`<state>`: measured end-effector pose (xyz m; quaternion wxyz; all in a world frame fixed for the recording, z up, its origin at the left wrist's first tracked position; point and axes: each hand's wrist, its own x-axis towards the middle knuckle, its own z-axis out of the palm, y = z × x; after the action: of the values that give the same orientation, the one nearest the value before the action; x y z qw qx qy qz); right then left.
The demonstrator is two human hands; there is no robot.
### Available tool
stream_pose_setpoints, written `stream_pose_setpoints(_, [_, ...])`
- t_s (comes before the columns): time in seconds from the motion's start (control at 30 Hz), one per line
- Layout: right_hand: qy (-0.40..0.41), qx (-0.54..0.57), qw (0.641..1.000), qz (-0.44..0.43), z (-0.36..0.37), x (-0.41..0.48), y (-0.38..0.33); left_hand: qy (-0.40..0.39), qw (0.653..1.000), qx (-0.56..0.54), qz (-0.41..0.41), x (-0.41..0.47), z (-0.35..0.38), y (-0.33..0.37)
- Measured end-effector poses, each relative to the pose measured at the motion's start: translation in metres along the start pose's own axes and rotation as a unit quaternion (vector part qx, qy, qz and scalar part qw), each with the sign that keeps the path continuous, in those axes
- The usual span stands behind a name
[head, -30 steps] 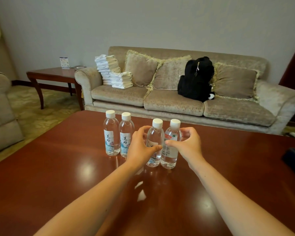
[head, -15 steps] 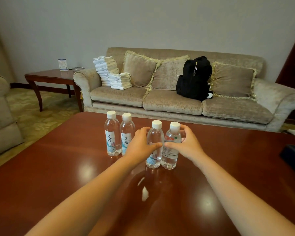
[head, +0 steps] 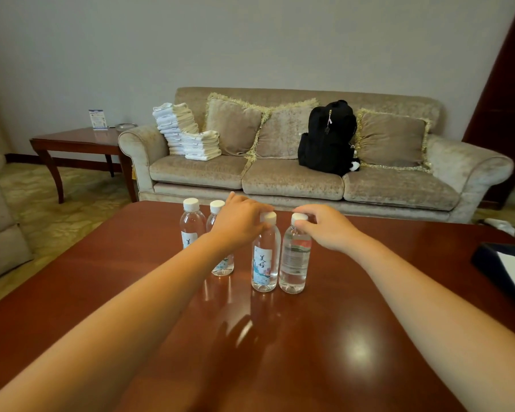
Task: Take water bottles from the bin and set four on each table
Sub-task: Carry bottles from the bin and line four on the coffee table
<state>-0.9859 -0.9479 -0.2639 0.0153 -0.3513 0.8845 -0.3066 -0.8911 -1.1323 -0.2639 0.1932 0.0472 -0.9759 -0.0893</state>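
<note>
Several clear water bottles with white caps stand upright in a row on the dark red wooden table (head: 354, 337). The far-left bottle (head: 191, 224) and the second bottle (head: 223, 264) stand free, partly hidden behind my left forearm. My left hand (head: 240, 223) pinches the cap of the third bottle (head: 264, 263). My right hand (head: 327, 230) pinches the cap of the fourth bottle (head: 294, 260), which touches the third. No bin is in view.
A beige sofa (head: 295, 179) stands beyond the table, with a stack of folded towels (head: 188, 135), cushions and a black backpack (head: 327, 138). A wooden side table (head: 78, 141) stands at the left. A dark flat object (head: 506, 269) lies at the table's right edge.
Both hands have risen from the bodies of the two right bottles to their caps. The third bottle's label now faces me.
</note>
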Motion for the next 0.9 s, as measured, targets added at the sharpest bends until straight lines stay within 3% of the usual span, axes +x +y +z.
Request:
stream_pose_setpoints(0.27, [0.11,-0.023,0.99,0.084,0.008,-0.006,-0.004,-0.002,1.0,-0.001,-0.002,0.0,-0.001,0.002])
stream_pose_setpoints(0.57, [-0.004,0.062,0.998,0.024,0.006,-0.008,0.008,0.0,1.0,-0.002,-0.005,0.002,0.0,0.0])
stream_pose_setpoints(0.67, [0.021,0.009,1.0,0.009,0.007,-0.005,0.007,-0.002,1.0,0.001,-0.006,0.003,0.0,-0.001])
stream_pose_setpoints(0.9, [0.104,-0.059,0.989,0.081,0.014,-0.006,-0.004,-0.004,1.0,-0.002,-0.005,0.003,0.001,-0.001])
